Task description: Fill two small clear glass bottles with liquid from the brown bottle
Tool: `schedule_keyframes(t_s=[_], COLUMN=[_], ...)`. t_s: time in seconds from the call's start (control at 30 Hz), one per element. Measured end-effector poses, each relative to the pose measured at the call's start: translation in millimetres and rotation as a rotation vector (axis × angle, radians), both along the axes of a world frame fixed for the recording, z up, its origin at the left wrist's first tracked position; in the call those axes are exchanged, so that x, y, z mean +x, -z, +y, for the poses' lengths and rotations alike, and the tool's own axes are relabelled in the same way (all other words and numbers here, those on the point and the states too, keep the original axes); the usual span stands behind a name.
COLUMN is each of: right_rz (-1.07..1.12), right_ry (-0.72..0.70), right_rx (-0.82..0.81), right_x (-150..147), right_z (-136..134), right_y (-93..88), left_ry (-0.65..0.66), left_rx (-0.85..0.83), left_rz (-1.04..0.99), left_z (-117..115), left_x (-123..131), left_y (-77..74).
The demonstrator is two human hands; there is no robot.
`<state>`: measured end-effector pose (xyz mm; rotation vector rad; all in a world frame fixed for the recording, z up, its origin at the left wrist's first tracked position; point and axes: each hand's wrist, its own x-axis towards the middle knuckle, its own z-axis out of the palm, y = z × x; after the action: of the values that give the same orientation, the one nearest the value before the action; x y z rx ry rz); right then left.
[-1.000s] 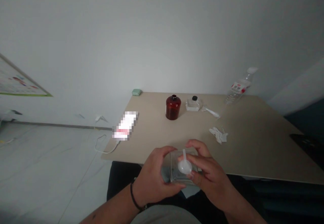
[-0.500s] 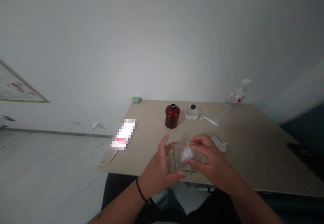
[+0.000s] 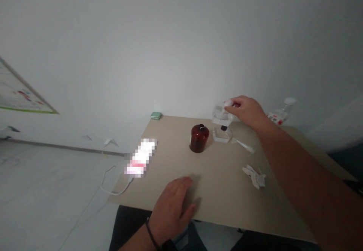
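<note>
My right hand [image 3: 244, 111] is stretched to the far side of the beige table [image 3: 221, 190], gripping a clear square glass container [image 3: 222, 116]. A white scoop [image 3: 227, 102] shows at the container's top, partly under my fingers. Just below sits a square glass bottle with a black cap [image 3: 224, 134], and the held container overlaps it in view. I cannot tell whether they touch. My left hand [image 3: 172, 209] rests flat near the table's front edge, holding nothing, with a dark cord around the wrist.
A dark amber bottle [image 3: 199, 139] stands left of the glass pieces. Nearby lie a white plastic spoon [image 3: 242, 145] and crumpled white paper [image 3: 254, 176]. A plastic water bottle [image 3: 279, 115], a small green tin [image 3: 155, 115] and a blurred, cabled phone [image 3: 141, 158] lie near the table's edges.
My hands have come apart. The right hand has carried the glass container and scoop forward to the far side. The left hand has let go and dropped to the table.
</note>
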<state>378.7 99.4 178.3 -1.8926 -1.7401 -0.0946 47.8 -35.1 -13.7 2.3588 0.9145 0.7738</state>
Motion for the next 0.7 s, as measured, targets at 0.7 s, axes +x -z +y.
schedule_keyframes(t_s=[0.7], right_rz=[-0.002], right_ry=[0.128], right_rx=[-0.116], right_x=[13], right_z=[24], right_y=[130.8], left_ry=[0.033], left_rx=[-0.054], left_rz=[0.054], left_z=[4], left_x=[3], left_y=[-12.4])
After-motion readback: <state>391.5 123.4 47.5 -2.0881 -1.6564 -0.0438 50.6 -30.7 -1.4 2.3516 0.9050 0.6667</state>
